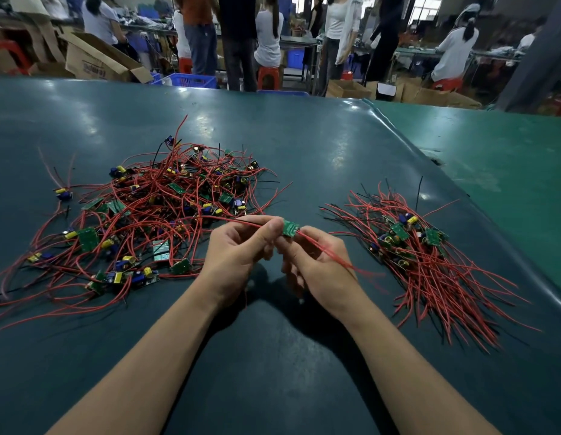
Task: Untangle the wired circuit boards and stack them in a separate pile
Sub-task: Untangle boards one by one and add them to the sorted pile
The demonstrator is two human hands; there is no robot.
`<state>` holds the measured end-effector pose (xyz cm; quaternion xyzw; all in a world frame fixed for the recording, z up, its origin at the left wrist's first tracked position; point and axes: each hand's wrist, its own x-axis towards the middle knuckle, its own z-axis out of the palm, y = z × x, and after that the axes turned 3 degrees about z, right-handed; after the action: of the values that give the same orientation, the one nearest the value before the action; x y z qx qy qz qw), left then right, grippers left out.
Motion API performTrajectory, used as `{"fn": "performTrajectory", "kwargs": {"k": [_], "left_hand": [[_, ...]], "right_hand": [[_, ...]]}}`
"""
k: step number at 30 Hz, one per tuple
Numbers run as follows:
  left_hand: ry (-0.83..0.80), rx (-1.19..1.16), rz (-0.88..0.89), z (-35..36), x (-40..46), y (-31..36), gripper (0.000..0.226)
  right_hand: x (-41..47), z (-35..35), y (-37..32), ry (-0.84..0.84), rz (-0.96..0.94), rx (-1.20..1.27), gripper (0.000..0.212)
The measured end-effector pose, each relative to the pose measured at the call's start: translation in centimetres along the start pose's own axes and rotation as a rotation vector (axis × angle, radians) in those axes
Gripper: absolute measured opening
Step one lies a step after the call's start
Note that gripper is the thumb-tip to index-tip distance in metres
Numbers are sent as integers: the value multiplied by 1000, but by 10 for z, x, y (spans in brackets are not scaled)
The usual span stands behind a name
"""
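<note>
- we hold one small green board (291,229) above the table (304,136), left hand (238,251) pinching its red wires, right hand (316,262) pinching the board end.
- our sorted pile (429,255) lies to the right.
- the tangled heap (153,215) on the left looks larger, so we judge most work remains.

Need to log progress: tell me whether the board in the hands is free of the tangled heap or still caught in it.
Cannot tell: the board is lifted off the table, but one red wire runs from it toward the tangled heap.
</note>
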<state>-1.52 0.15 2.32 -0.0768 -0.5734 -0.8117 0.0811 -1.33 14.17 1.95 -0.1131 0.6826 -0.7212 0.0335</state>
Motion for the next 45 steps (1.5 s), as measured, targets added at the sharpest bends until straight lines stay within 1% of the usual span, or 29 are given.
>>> {"fn": "performTrajectory", "kwargs": {"k": [2,5,7,8,9,11,12,14,16,17,18,20,22,24,27,30,32,34,36,38,41,45], "left_hand": [[-3,19,-3,-1,1,0,24],[-37,-29,-58,-1,3,-2,27],[-34,-73,-73,2,5,-2,31],[5,-58,-63,2,6,-3,33],[66,3,-42,0,8,-4,32],[205,278,49,-8,11,-6,20],[263,458,123,-13,12,-7,16],[340,786,292,-23,12,-7,14],[403,1076,438,-29,12,-7,10],[448,1200,453,-33,13,-8,10],[500,1306,415,-36,14,-8,14],[563,1456,264,-43,16,-8,26],[551,1543,147,-45,16,-8,33],[536,1543,139,-47,17,-8,31],[594,1450,162,-51,21,-4,25],[646,1376,145,-53,24,-2,38],[623,1415,115,-53,26,-5,46],[591,1481,76,-54,28,-7,48],[591,1484,71,-55,29,-8,47],[615,1423,138,-55,28,-7,45],[695,1298,283,-51,21,-5,45],[766,1227,455,-43,17,-1,40]], "right_hand": [[-2,1,0,-8,-20,-11,18],[-5,3,-3,-1,1,100,17],[-3,1,-7,104,4,153,18],[1,-3,-8,212,-2,196,19],[4,-9,-10,347,-4,263,20],[11,-26,-16,595,8,465,25],[13,-35,-18,681,19,582,26],[13,-46,-20,770,44,758,22],[13,-51,-18,758,78,815,12],[13,-51,-18,726,95,821,9],[13,-50,-17,685,112,824,9],[14,-46,-18,610,144,813,15],[14,-42,-17,555,164,766,19],[13,-37,-16,517,190,695,19],[12,-32,-13,459,220,592,17],[12,-30,-13,409,237,550,16],[11,-29,-12,375,238,529,15],[10,-29,-12,341,242,502,14],[10,-29,-12,317,246,470,14],[10,-28,-11,302,248,446,13],[11,-28,-10,285,252,420,14],[12,-28,-9,265,257,394,14]]}}
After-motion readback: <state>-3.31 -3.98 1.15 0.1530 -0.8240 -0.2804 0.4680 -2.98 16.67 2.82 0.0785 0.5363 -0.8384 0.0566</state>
